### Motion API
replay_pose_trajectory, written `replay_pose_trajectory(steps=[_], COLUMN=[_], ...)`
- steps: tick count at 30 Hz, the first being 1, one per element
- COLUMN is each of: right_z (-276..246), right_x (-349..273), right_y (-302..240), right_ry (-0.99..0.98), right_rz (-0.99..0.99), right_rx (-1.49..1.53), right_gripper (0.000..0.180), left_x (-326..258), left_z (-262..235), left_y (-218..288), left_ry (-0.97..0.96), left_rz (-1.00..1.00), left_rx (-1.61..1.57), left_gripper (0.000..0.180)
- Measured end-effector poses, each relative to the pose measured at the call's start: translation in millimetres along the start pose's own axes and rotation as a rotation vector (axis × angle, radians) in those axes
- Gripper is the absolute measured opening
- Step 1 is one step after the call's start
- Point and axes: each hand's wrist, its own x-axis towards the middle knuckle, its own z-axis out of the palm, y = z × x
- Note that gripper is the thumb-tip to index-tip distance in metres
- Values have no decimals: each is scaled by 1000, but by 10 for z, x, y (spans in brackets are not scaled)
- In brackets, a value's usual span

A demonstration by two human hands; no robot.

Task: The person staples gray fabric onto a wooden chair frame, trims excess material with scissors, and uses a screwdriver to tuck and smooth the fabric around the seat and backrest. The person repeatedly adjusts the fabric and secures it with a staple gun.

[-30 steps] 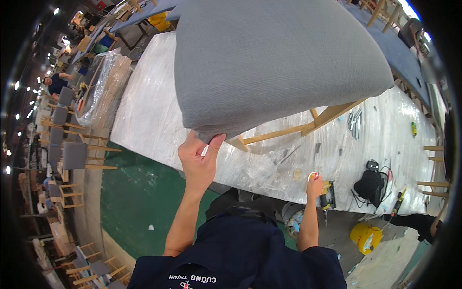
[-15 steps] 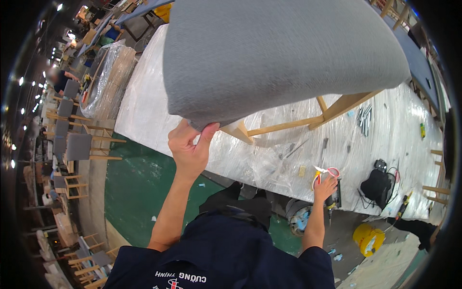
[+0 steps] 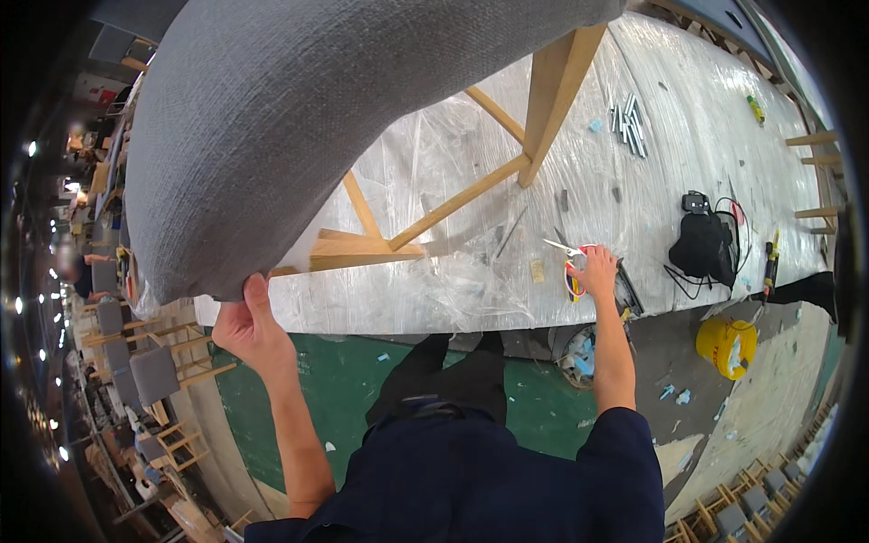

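A large grey upholstered chair (image 3: 272, 118) with pale wooden legs fills the upper left, raised on the plastic-wrapped table (image 3: 453, 303). My left hand (image 3: 258, 326) is closed on the lower edge of its grey fabric cover, thumb in front; the fingers behind are partly hidden. At the table's near edge, my right hand (image 3: 597, 271) has its fingers around the red handles of a pair of scissors (image 3: 566, 247). The blades point left, away from the palm. A dark tool (image 3: 626, 291) and a yellow-handled one (image 3: 573, 288) lie beside that hand.
Metal rods or bolts (image 3: 631, 127) lie in a bunch farther back. To the right are a black pouch with a cable (image 3: 703, 244) and a screwdriver-like tool (image 3: 771, 262). A yellow bucket (image 3: 724, 348) stands on the floor; another person's dark sleeve (image 3: 806, 294) reaches in nearby.
The chair has turned and shifted left in view, with my left hand still on its cover edge. My right hand has closed in on the scissors' handles. The view has swung right.
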Motion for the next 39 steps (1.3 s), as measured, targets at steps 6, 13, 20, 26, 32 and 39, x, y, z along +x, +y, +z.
replay_pose_trajectory(steps=[6, 13, 20, 26, 32, 39], right_z=[-208, -955, -2302, -2293, -2378, -2397], right_x=[-197, -619, -203, 107, 288, 318], right_y=[-202, -1574, -3236, -3741, -4032, -4156], right_ry=[214, -108, -255, -239, -13, 194], right_rz=[108, 166, -566, -750, -794, -831], right_rx=[169, 1331, 994, 845, 925, 1038], right_gripper=[50, 27, 48, 57, 54, 38], left_x=[-244, -139, 14, 156, 196, 201], left_z=[529, 504, 114, 20, -14, 28], left_y=[175, 215, 69, -20, -61, -161], left_ry=[207, 171, -12, -60, -84, -78], left_rz=[-43, -90, 49, 283, 332, 351], left_rx=[-264, -498, -250, -78, -64, -82], left_gripper=[28, 23, 27, 24, 28, 28])
